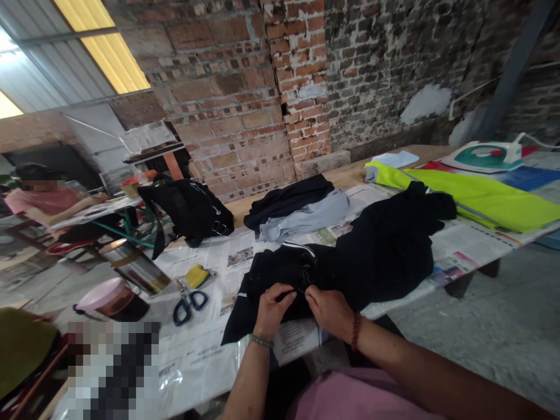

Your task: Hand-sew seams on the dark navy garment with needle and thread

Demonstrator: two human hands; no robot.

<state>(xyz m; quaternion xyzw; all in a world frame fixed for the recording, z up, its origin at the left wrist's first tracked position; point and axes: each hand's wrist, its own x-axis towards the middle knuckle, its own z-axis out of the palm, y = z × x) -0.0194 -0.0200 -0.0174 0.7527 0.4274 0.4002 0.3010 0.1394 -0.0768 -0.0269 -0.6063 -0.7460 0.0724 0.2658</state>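
A black garment [385,251] with white stripes lies bunched along the front of the table. My left hand [273,306] pinches its near edge between thumb and fingers. Close beside it, my right hand [328,309] is closed in a pinch at the same spot. A thin pale line, perhaps a needle or thread, shows between the fingertips, too fine to make out. Left of the garment lie scissors [190,306] with dark blue handles, beside a small yellow-and-dark item [196,276].
Newspaper under clear plastic covers the table [205,356]. At left stand a steel flask [135,268] and a pink-lidded cup [116,297]. Behind are a black bag [188,210], folded clothes [301,213], a neon-yellow garment [481,198] and an iron [485,156]. A person [48,198] sits far left.
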